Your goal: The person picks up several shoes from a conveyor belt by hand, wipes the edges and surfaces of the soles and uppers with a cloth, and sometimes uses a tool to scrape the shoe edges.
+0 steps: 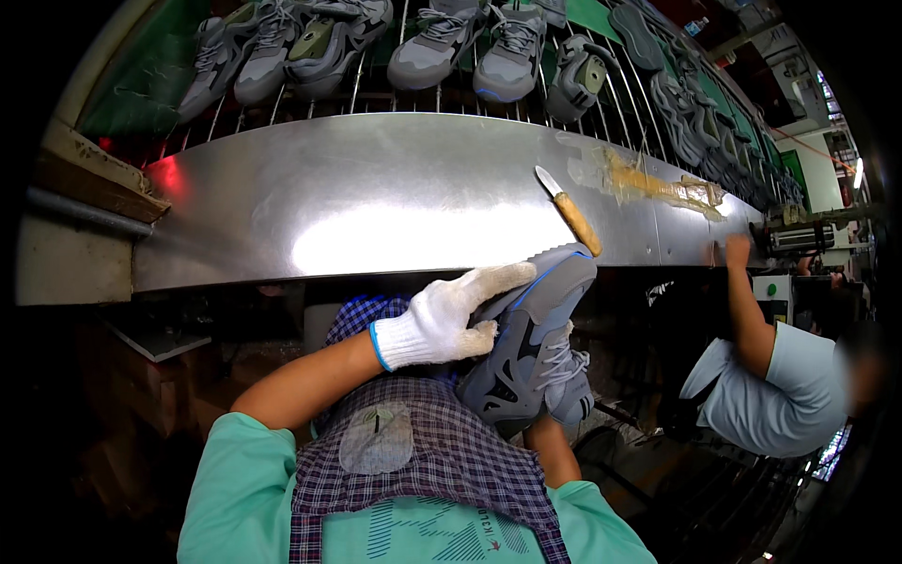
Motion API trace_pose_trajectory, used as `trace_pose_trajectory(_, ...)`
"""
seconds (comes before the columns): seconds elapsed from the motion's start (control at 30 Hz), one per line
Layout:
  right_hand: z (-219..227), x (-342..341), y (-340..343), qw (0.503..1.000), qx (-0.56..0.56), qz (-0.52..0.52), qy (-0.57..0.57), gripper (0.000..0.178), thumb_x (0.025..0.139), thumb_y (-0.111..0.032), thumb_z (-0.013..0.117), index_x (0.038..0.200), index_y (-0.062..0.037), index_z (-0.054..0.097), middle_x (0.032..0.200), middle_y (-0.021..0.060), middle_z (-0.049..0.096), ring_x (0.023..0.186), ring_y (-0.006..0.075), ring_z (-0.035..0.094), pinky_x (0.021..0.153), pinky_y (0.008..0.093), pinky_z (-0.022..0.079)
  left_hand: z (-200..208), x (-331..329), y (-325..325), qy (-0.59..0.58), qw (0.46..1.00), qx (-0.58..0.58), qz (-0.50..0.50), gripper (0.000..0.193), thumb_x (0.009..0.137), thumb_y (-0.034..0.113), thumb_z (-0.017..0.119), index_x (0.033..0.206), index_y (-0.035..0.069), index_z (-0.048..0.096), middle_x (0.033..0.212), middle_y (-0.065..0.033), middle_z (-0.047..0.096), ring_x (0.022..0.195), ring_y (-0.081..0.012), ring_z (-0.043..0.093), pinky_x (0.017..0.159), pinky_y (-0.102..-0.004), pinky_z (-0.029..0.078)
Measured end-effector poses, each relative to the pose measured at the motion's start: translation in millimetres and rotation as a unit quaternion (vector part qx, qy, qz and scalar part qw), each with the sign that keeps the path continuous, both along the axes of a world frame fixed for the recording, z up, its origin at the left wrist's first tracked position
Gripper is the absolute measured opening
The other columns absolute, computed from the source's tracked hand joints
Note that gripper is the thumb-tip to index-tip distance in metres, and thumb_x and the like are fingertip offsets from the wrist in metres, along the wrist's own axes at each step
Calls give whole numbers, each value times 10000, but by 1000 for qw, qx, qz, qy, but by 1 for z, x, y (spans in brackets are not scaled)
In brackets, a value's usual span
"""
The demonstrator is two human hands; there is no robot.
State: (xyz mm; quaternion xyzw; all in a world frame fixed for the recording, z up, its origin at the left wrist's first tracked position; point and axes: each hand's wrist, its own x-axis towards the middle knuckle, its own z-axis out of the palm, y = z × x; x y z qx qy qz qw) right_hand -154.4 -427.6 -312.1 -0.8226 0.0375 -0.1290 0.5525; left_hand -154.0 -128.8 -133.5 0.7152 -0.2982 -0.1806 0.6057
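A grey shoe (512, 362) with grey laces and a blue line along its sole edge is held up at the front edge of the metal bench, tilted with its toe end toward the bench. My left hand (437, 315), in a white knitted glove with a blue cuff, grips it from the left. The fingers lie along the sole and the thumb is bent beside it. From below, my right forearm (552, 451) reaches up behind the shoe, which hides the right hand. A knife (575, 222) with a wooden handle lies on the bench just beyond the shoe.
The metal bench (376, 179) spans the front. Behind it, a rack of metal rods (357, 80) carries several grey shoes (437, 47). Yellowed tape (658, 185) sticks to the bench on the right. Another person (770, 376) works at the far right, one arm reaching to the bench.
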Motion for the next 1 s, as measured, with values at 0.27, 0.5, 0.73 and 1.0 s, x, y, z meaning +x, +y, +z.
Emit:
trace_pose_trajectory(0.27,1,2,30,990,-125,-16,64,434,1152,-373,464,1472,-82,431,1340,82,539,1250,196,560,1082,345,490,-5,-5,4,50,998,-42,-2,780,821,35,675,1576,1,483,1583,-232,537,1457,-311,545,1246,-413,404)
trace_pose_trajectory(0.5,3,-14,26,996,-42,-16,74,456,1143,-361,474,1489,-68,430,1362,96,546,1266,205,561,1089,348,487,-9,-14,-2,79,996,-39,-2,791,865,67,680,1612,2,429,1602,-234,517,1471,-319,527,1245,-403,396)
trace_pose_trajectory(0.73,7,-27,28,996,35,-18,79,479,1133,-349,484,1506,-54,429,1384,110,552,1282,214,563,1096,351,483,-21,-30,-7,52,995,-82,31,676,1028,141,571,1626,-72,338,1618,-293,466,1500,-363,487,1250,-397,372)
trace_pose_trajectory(1.0,25,-23,32,985,161,-10,64,506,1122,-336,495,1526,-38,427,1409,125,560,1301,224,564,1103,355,479,-19,-44,-19,39,990,-79,109,769,1115,327,535,1625,-146,208,1581,-378,448,1436,-446,531,1192,-404,431)
